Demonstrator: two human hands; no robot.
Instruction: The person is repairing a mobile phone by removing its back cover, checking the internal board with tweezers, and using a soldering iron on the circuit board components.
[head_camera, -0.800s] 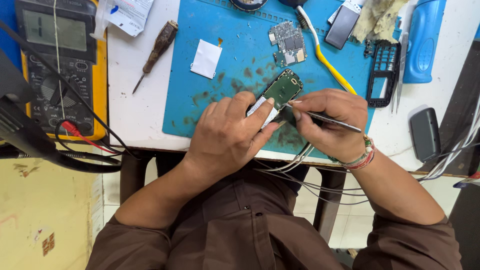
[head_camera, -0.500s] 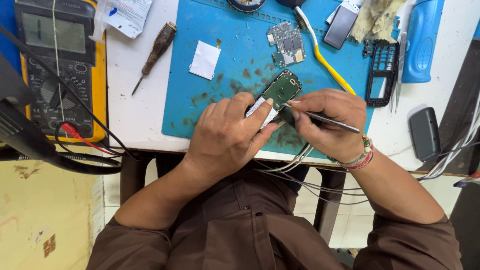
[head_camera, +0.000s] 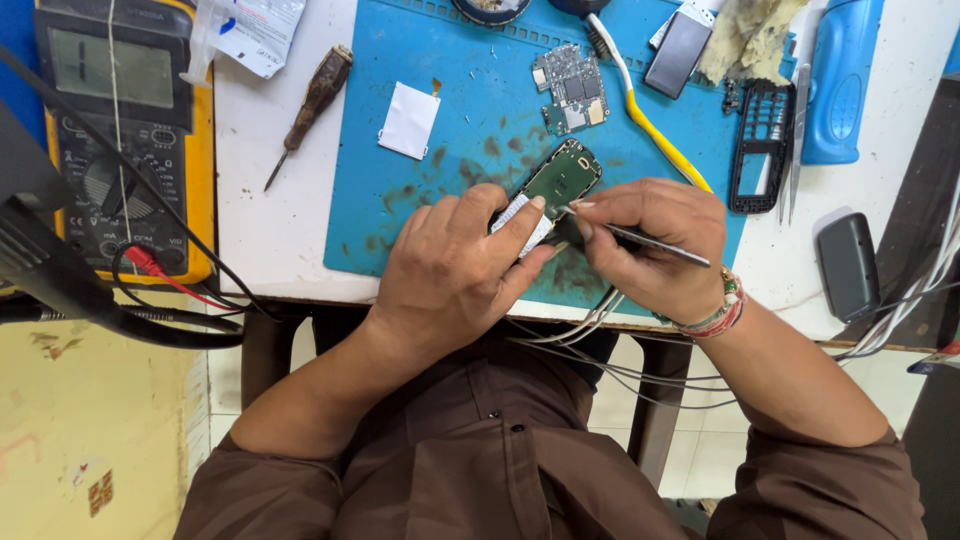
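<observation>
My left hand (head_camera: 455, 270) grips the near end of a green phone circuit board (head_camera: 562, 177), which lies tilted on the blue work mat (head_camera: 480, 120). A white part of the board shows between its fingers. My right hand (head_camera: 655, 245) is closed on thin metal tweezers (head_camera: 650, 242), whose tip touches the board's lower edge close to my left thumb. Both hands meet over the mat's near edge.
A yellow multimeter (head_camera: 120, 120) with red and black leads sits at the left. On the mat lie a white rectangle (head_camera: 408, 120), a small circuit board (head_camera: 570, 88), a yellow-handled brush (head_camera: 650, 125), a black phone frame (head_camera: 762, 145). A screwdriver (head_camera: 310, 105), blue case (head_camera: 842, 80) and dark cover (head_camera: 847, 265) lie on the white table.
</observation>
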